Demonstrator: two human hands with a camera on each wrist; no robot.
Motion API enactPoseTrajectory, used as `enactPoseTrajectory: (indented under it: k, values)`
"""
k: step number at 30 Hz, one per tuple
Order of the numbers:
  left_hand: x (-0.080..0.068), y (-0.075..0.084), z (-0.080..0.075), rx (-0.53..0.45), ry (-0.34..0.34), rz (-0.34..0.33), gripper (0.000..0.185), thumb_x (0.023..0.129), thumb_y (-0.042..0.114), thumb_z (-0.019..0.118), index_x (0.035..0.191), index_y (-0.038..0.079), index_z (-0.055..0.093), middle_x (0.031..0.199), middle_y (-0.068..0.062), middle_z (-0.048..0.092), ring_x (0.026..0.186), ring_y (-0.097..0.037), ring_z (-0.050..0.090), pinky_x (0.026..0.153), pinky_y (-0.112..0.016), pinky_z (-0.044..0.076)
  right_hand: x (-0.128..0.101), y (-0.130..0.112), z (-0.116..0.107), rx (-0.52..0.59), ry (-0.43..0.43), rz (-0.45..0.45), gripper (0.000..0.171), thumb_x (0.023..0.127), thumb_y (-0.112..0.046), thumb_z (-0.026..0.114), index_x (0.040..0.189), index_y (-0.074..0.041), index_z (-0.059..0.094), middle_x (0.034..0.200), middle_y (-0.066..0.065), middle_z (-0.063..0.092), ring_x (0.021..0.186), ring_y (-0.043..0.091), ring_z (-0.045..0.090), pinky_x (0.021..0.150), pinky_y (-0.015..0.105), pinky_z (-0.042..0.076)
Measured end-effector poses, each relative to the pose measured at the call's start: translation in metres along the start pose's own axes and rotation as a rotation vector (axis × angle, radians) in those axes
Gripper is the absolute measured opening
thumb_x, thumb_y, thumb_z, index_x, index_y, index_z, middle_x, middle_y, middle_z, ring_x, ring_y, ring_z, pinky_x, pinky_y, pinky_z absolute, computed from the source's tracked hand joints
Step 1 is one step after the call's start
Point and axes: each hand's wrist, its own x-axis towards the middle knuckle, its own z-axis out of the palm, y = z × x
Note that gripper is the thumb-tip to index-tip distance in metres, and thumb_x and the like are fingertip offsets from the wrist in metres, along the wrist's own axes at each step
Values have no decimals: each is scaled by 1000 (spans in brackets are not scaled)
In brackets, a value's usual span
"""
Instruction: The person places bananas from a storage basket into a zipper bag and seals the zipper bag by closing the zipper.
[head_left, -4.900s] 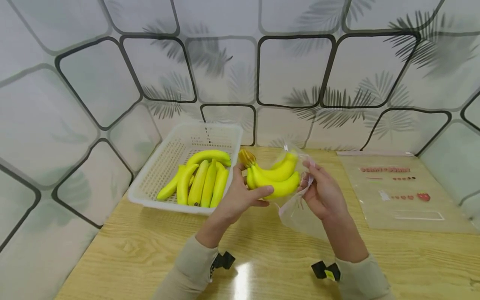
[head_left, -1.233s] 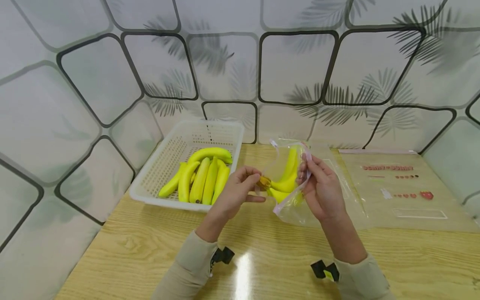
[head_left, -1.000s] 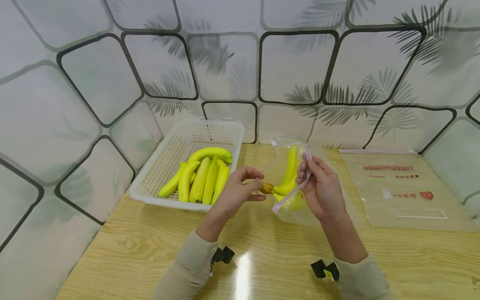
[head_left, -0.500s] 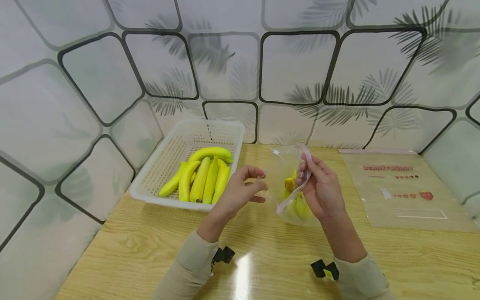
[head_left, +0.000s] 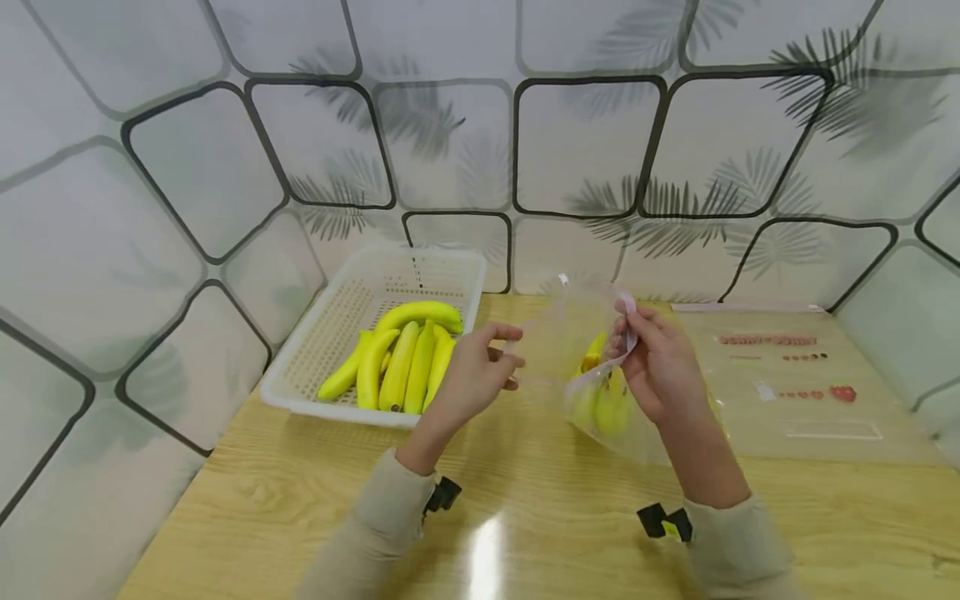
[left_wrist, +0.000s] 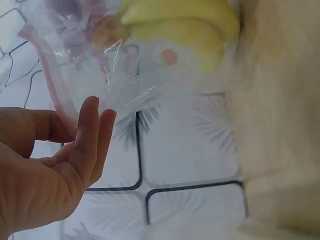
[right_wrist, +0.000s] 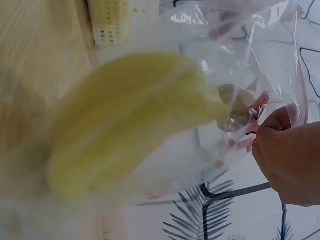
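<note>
Tiled walls with leaf prints enclose a wooden bench (head_left: pixel 247 492); both hands (head_left: pixel 480 375) (head_left: pixel 663 367) pinch the clear bag (head_left: pixel 600 392).

Bananas (head_left: pixel 600 396) in the bag (head_left: pixel 577 350), right of the basket (head_left: pixel 352 300) on the table (head_left: pixel 300 500).

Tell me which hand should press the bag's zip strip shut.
Probably the left hand: it pinches one end of the pink zip strip and could slide along it. The right hand holds the clear bag up by its rim, bearing the bananas inside.
</note>
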Motion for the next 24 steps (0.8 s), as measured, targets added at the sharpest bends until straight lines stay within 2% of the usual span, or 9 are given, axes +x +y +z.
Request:
enactPoseTrajectory:
  k: [3,5,7,8,10,14,17,20,24]
  values:
    - [9,17,-5,164,26,60,33,94,-4,53,126,-1,61,120,-16,65,72,-20,65,52,-22,50,7,-17,-1,-65,32,-7,16,101,-14,56,103,-3,67,82,2,59,69,10,54,61,18,49]
    - [17,28,-6,278,30,94,34,93,-5,52,126,-2,61,120,-15,65,61,-15,55,48,-20,40,11,-28,-1,-141,42,-15,15,100,-12,58,98,-5,71,78,2,61,65,10,56,58,19,51]
    - [26,40,-8,365,27,117,35,93,-5,50,126,-2,61,121,-16,64,55,-14,43,48,-22,32,15,-37,-2,-246,47,-34,15,100,-12,58,95,-8,72,76,2,62,63,10,58,57,20,53]
    - [30,46,-8,401,35,128,35,93,-5,50,126,-3,61,126,-15,62,56,-13,41,50,-22,33,17,-42,-2,-299,56,-47,16,100,-12,59,93,-9,73,76,1,63,62,10,58,57,21,54]
    - [37,58,-9,442,49,142,34,93,-5,50,125,-3,61,127,-15,62,57,-14,37,54,-23,34,20,-51,-1,-397,81,-68,16,100,-13,59,92,-10,73,74,1,63,61,11,59,57,23,55]
    - [46,80,-8,545,93,187,33,92,-5,51,122,-2,63,124,-12,62,72,-18,50,67,-26,44,25,-71,2,-697,142,-140,18,99,-17,61,103,-1,70,73,-2,63,60,9,59,55,25,56]
    - [50,96,-6,681,74,198,32,92,-3,51,122,-1,63,124,-11,61,89,-22,59,76,-31,51,26,-86,8,-1037,161,-202,29,101,-20,58,112,5,65,75,0,63,59,9,62,54,26,57]
    - [57,111,-6,798,32,187,32,93,-3,50,122,-2,62,124,-12,60,104,-25,61,85,-34,53,26,-99,13,-1327,141,-241,32,102,-20,51,111,6,67,80,8,66,57,12,66,54,27,57]
    - [67,121,-10,860,20,170,29,94,-4,48,121,-5,61,122,-16,60,114,-28,57,96,-34,49,28,-114,17,-1563,97,-258,34,100,-14,42,106,7,68,79,17,69,53,18,66,49,31,53]
